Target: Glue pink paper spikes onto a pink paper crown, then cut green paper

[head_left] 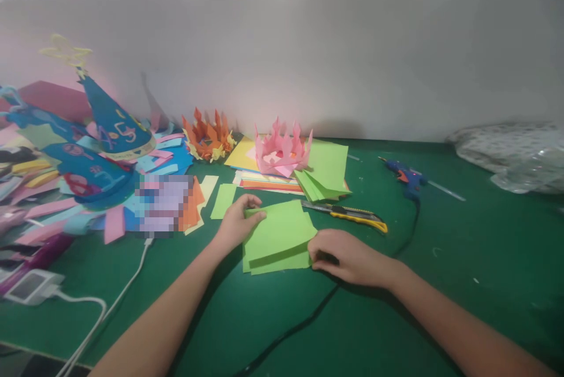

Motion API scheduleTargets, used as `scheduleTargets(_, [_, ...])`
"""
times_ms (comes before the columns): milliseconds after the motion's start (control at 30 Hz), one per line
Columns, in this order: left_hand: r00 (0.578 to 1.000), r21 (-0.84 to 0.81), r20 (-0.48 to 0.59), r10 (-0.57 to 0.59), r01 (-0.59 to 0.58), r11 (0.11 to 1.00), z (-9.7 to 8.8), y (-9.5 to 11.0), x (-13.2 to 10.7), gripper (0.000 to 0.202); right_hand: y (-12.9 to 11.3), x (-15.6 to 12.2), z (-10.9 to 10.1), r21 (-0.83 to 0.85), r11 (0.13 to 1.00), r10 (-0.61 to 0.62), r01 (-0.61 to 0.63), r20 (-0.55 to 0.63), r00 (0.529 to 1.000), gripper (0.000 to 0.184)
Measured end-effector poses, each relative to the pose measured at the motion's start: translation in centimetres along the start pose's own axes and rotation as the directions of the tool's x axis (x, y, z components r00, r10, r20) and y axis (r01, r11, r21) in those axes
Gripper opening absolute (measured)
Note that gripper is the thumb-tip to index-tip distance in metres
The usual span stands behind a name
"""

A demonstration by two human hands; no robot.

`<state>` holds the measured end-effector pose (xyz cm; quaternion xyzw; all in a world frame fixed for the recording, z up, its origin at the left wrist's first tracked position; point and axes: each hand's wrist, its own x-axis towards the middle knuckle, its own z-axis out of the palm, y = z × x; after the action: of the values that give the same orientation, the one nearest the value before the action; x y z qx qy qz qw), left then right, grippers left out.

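Note:
Several light green paper sheets (279, 233) lie overlapped on the table in front of me, the top one lifted a little along its near edge. My left hand (241, 219) rests at their left side, thumb on top of the paper and fingers curled at the upper left corner. At the right edge, my right hand (341, 255) pinches the paper between thumb and fingers. Just beyond the sheets lies a yellow utility knife (352, 213). A small green paper strip (223, 201) is beside my left hand.
Behind are a pink paper crown (282, 151), an orange crown (208, 137) and folded green paper (324, 182). A blue glue gun (406, 177) lies right, its black cord crossing the green table (440, 300). Blue cone hats (117, 124), paper scraps and a white cable (132, 283) are left.

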<state>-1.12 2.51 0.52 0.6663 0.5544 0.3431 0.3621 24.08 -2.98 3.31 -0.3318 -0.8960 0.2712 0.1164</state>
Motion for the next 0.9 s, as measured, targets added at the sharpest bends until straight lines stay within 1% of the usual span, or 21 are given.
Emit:
scheduleTargets(100, [1.000, 0.082, 0.019, 0.021, -0.022, 0.996, 0.2, 0.1, -0.2, 0.018, 0.0, -0.1, -0.1, -0.068, 0.994, -0.082, 0.083, 0.017, 0.997, 0.016])
scheduleTargets(233, [0.999, 0.142, 0.028, 0.045, -0.049, 0.989, 0.4, -0.1, -0.2, 0.016, 0.0, -0.2, 0.0, -0.098, 0.985, -0.145, 0.145, 0.011, 0.989, 0.021])
scheduleTargets(333, [0.998, 0.156, 0.032, 0.050, -0.055, 0.986, 0.4, -0.2, -0.2, 0.016, -0.1, -0.2, 0.2, -0.111, 0.983, -0.146, 0.147, 0.016, 0.989, 0.021])
scheduleTargets(467, [0.998, 0.117, 0.017, 0.054, -0.055, 0.992, 0.3, -0.1, -0.2, 0.018, -0.4, -0.1, 0.6, -0.064, 0.991, -0.114, 0.116, 0.024, 0.993, 0.019])
scheduleTargets(500, [0.998, 0.092, 0.012, 0.056, -0.057, 0.994, 0.4, 0.0, -0.2, 0.019, -0.4, -0.1, 0.7, -0.056, 0.993, -0.106, 0.105, -0.005, 0.994, 0.019])
scheduleTargets(533, [0.998, 0.064, 0.009, 0.061, -0.061, 0.996, 0.4, 0.1, -0.3, 0.020, -0.3, -0.1, 0.8, -0.056, 0.994, -0.094, 0.090, -0.062, 0.994, 0.019])
scheduleTargets(567, [0.998, 0.036, 0.007, 0.067, -0.067, 0.997, 0.5, 0.2, -0.4, 0.022, -0.2, -0.1, 0.8, -0.059, 0.996, -0.073, 0.065, -0.144, 0.987, 0.020])
scheduleTargets(600, [0.997, 0.009, 0.005, 0.075, -0.075, 0.997, 0.6, 0.4, -0.5, 0.024, 0.0, 0.0, 0.8, -0.063, 0.998, -0.044, 0.029, -0.244, 0.969, 0.020])
scheduleTargets(667, [0.996, -0.031, 0.003, 0.088, -0.088, 0.996, 1.1, 0.7, -0.7, 0.028, 0.3, 0.2, 0.7, -0.061, 0.997, 0.015, -0.046, -0.430, 0.903, 0.017])
scheduleTargets(700, [0.996, -0.044, 0.002, 0.093, -0.093, 0.995, 1.3, 0.8, -0.8, 0.031, 0.5, 0.4, 0.6, -0.060, 0.995, 0.035, -0.074, -0.492, 0.870, 0.016])
scheduleTargets(733, [0.995, -0.058, 0.002, 0.096, -0.096, 0.994, 1.6, 1.0, -0.9, 0.033, 0.6, 0.7, 0.5, -0.062, 0.994, 0.047, -0.093, -0.526, 0.849, 0.018])
scheduleTargets(767, [0.995, -0.074, 0.003, 0.099, -0.099, 0.992, 1.8, 1.1, -1.1, 0.034, 0.6, 0.9, 0.4, -0.067, 0.992, 0.052, -0.103, -0.534, 0.844, 0.024])
scheduleTargets(833, [0.995, -0.126, 0.004, 0.100, -0.098, 0.987, 2.2, 1.4, -1.3, 0.036, 0.6, 1.6, 0.3, -0.071, 0.992, 0.055, -0.105, -0.504, 0.862, 0.037])
scheduleTargets(867, [0.995, -0.160, 0.010, 0.096, -0.093, 0.983, 2.4, 1.4, -1.3, 0.037, 0.6, 1.9, 0.4, -0.064, 0.992, 0.064, -0.108, -0.481, 0.874, 0.039])
scheduleTargets(900, [0.996, -0.196, 0.019, 0.087, -0.081, 0.977, 2.5, 1.5, -1.4, 0.039, 0.6, 2.3, 0.5, -0.050, 0.992, 0.081, -0.117, -0.461, 0.884, 0.037])
